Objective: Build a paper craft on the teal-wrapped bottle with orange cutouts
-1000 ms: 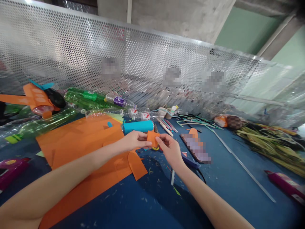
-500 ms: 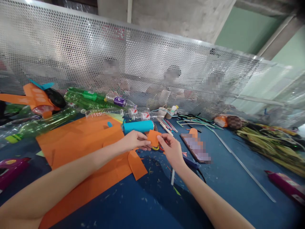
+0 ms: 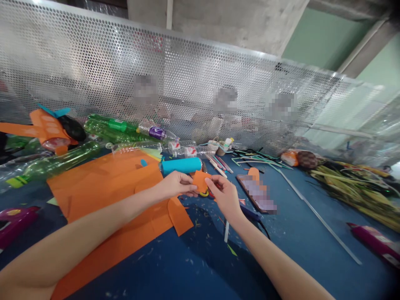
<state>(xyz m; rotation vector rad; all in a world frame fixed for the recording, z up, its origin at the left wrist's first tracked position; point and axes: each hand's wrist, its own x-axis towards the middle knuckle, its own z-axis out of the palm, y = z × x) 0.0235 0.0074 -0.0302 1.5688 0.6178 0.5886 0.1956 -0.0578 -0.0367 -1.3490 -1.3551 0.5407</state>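
A small orange paper piece (image 3: pixel 200 181) is pinched between my two hands above the blue table (image 3: pixel 200 266). The fingers of my left hand (image 3: pixel 179 184) grip its left edge; the thumb and fingers of my right hand (image 3: pixel 224 195) close on its right edge. Just behind them lies a bottle wrapped in blue paper (image 3: pixel 181 166). Beneath my hands, scissors with a yellow and red handle (image 3: pixel 204 193) are partly hidden. Left of them, large orange paper sheets (image 3: pixel 125 237) spread under my left forearm, with a rounded orange cutout (image 3: pixel 180 216) at their right edge.
A phone (image 3: pixel 254 193) lies right of my hands. Green bottles (image 3: pixel 109 129) and clear bottles (image 3: pixel 137 148) line the back, before a perforated metal screen (image 3: pixel 187 75) with people behind it. Purple glue guns (image 3: pixel 17 223) lie at both sides, with a long clear stick (image 3: pixel 328 231) at right.
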